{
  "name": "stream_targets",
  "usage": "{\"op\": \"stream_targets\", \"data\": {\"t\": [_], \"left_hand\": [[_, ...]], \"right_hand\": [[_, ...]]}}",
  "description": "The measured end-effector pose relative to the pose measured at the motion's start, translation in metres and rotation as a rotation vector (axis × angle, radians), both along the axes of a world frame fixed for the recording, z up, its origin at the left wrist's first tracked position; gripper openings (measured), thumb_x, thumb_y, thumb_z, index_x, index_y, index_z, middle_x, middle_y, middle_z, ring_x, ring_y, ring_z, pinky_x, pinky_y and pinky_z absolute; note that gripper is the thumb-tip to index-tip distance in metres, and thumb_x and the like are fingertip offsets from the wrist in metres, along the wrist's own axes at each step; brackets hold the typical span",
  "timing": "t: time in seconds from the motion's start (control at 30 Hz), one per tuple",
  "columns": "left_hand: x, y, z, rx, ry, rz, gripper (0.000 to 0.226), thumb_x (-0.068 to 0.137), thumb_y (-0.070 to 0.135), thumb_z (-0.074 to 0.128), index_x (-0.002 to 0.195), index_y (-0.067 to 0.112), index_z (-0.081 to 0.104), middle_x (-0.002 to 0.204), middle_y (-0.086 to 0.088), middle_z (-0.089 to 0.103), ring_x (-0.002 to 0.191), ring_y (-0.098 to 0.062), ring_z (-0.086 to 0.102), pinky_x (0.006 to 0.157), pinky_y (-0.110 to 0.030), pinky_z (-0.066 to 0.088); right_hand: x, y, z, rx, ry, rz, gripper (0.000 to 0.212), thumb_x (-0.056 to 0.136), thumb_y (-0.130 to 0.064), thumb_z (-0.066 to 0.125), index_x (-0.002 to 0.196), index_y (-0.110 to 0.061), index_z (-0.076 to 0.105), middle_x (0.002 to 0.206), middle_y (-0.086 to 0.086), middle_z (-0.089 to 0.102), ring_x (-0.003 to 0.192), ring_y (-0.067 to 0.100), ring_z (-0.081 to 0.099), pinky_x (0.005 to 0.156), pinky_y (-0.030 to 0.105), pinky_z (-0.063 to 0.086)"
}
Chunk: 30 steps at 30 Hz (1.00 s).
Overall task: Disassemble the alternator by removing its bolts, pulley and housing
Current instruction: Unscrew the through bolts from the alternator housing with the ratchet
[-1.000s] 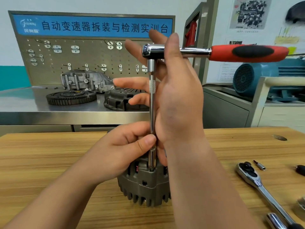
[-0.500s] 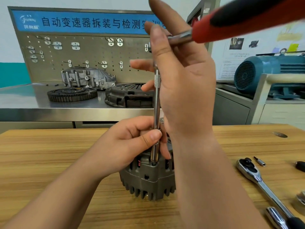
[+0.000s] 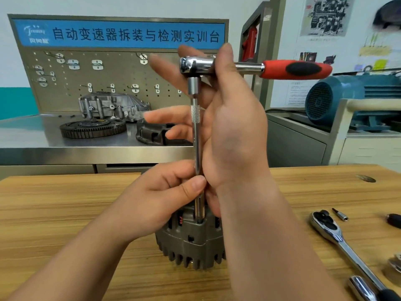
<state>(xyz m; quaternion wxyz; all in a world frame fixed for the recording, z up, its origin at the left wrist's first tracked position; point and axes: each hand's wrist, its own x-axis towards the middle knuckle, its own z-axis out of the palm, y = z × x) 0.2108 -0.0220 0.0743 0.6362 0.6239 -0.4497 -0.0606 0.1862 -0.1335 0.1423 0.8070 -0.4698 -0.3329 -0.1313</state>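
The grey finned alternator (image 3: 191, 240) stands on the wooden table (image 3: 65, 213), partly hidden by my arms. A long chrome extension bar (image 3: 196, 127) rises upright from a bolt hole on its top rim. My left hand (image 3: 156, 198) pinches the bar's lower part between thumb and fingers. On top of the bar sits a ratchet wrench with a red and black handle (image 3: 297, 69) pointing right. My right hand (image 3: 234, 131) holds the ratchet's neck between thumb and index finger, its other fingers spread behind the bar.
A second chrome ratchet (image 3: 334, 233), a small bit (image 3: 340, 214) and a socket (image 3: 360, 287) lie on the table at the right. Behind stands a steel bench with a flywheel (image 3: 93, 128) and housings. A blue motor (image 3: 347, 96) sits at the right.
The ratchet handle swung round towards me and back to pointing right. My left hand kept its grip low on the bar.
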Motion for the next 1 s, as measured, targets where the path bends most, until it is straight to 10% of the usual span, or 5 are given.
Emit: {"op": "stream_targets", "data": {"t": [0.23, 0.5, 1.0], "left_hand": [[0.0023, -0.0013, -0.0011, -0.001, -0.031, 0.072, 0.04, 0.082, 0.026, 0.054, 0.098, -0.01, 0.06, 0.09, -0.03, 0.067, 0.08, -0.025, 0.069, 0.072, -0.027, 0.058], [0.0016, 0.0017, 0.0004, 0.032, -0.059, -0.004, 0.032, 0.093, 0.034, 0.053, 0.092, 0.004, 0.065, 0.086, 0.01, 0.073, 0.08, -0.002, 0.067, 0.071, -0.015, 0.052], [0.0061, 0.0004, -0.0028, 0.008, -0.019, 0.05, 0.024, 0.091, 0.023, 0.059, 0.097, 0.0, 0.063, 0.085, -0.011, 0.072, 0.08, -0.015, 0.07, 0.073, -0.023, 0.056]], "right_hand": [[-0.0028, 0.0032, 0.0016, -0.014, -0.212, -0.265, 0.034, 0.103, -0.018, 0.04, 0.133, -0.007, 0.053, 0.121, 0.018, 0.06, 0.063, 0.017, 0.068, 0.043, 0.016, 0.046], [-0.0038, 0.0013, 0.0028, 0.064, -0.003, -0.102, 0.036, 0.104, -0.031, 0.035, 0.129, -0.008, 0.048, 0.129, 0.012, 0.063, 0.055, 0.021, 0.067, 0.04, 0.018, 0.044], [-0.0001, 0.0044, -0.0009, 0.035, -0.167, -0.238, 0.033, 0.104, -0.018, 0.04, 0.129, -0.004, 0.055, 0.126, 0.017, 0.06, 0.061, 0.016, 0.067, 0.042, 0.016, 0.043]]}}
